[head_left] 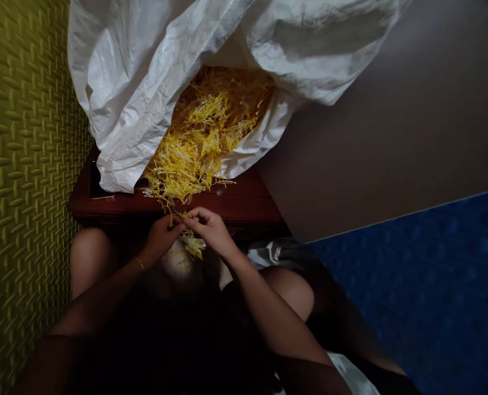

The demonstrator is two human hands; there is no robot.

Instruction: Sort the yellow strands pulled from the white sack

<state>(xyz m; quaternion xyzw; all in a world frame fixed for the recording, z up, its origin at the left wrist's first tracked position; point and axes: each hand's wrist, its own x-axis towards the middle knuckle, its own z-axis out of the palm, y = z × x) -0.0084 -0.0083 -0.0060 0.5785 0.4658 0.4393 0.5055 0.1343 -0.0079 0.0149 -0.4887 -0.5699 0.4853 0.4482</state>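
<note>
My left hand (165,234) and my right hand (209,229) meet fingertip to fingertip above my lap, both pinching yellow strands (171,220). Below the fingers a small tuft of pale yellow strands (193,245) hangs or lies; I cannot tell which. Just beyond my hands, a large heap of thin yellow and white strands (190,156) spills from the mouth of a white woven sack (141,104). The heap's front edge rests on a dark red surface (244,196).
A dark phone-like object (98,184) lies partly under the sack at the left. Yellow diamond-patterned matting (26,181) rises along the left side. A large greyish-brown panel (392,126) stands at the right, with a blue textured surface (445,285) beyond its lower edge.
</note>
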